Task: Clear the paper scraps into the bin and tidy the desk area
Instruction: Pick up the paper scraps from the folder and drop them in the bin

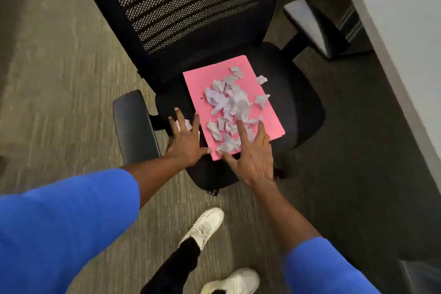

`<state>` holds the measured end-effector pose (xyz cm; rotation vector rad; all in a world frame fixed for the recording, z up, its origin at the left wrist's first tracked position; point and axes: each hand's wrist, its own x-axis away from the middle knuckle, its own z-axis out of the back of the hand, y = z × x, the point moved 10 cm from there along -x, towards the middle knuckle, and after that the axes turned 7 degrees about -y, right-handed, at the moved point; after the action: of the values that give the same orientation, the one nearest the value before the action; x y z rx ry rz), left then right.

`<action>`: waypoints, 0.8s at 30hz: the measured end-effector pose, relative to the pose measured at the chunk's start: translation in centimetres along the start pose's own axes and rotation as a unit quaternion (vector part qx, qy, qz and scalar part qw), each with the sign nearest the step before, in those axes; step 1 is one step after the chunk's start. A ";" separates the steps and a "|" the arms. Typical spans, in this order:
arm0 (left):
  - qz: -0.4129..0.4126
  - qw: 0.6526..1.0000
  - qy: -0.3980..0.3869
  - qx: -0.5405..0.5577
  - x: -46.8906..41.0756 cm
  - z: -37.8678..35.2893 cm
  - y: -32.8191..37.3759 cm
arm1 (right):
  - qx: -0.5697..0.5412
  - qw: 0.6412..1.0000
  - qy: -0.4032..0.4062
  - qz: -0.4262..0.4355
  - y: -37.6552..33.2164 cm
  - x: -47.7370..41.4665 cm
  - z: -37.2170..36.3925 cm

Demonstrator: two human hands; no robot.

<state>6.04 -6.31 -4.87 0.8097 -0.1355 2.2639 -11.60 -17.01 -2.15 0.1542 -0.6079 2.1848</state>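
A pink folder [202, 79] lies flat on the black seat of an office chair [296, 102]. Several torn white paper scraps [229, 102] are heaped on the folder's middle and near end. One scrap [261, 79] lies just off its far right edge, and another scrap [186, 124] sits on the seat under my left fingers. My left hand [187, 141] is spread open beside the folder's near left corner. My right hand [254, 157] is open with fingers apart, resting on the folder's near end among the scraps. No bin is in view.
The chair's mesh backrest [181, 0] rises behind the seat, with armrests at the left [134, 126] and right [307, 24]. A white desk edge [401, 38] runs along the right. My white shoes [205, 224] stand on grey carpet below.
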 end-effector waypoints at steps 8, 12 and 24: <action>-0.001 0.999 0.040 -0.021 -2.6 -1.8 -0.4 | 0.124 0.989 0.039 0.067 -2.5 -4.5 -3.7; -0.012 0.997 0.072 -0.005 -3.0 -1.2 -0.7 | 0.155 0.983 0.048 0.089 -3.5 -6.1 -4.7; 0.006 0.993 0.091 0.071 -2.7 0.2 -0.5 | 0.139 0.981 -0.010 0.135 -4.5 -7.5 -5.8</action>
<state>7.94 -7.65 -6.41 0.6716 0.1060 2.3669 -2.84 -17.14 -7.84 0.2531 -0.3445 2.5292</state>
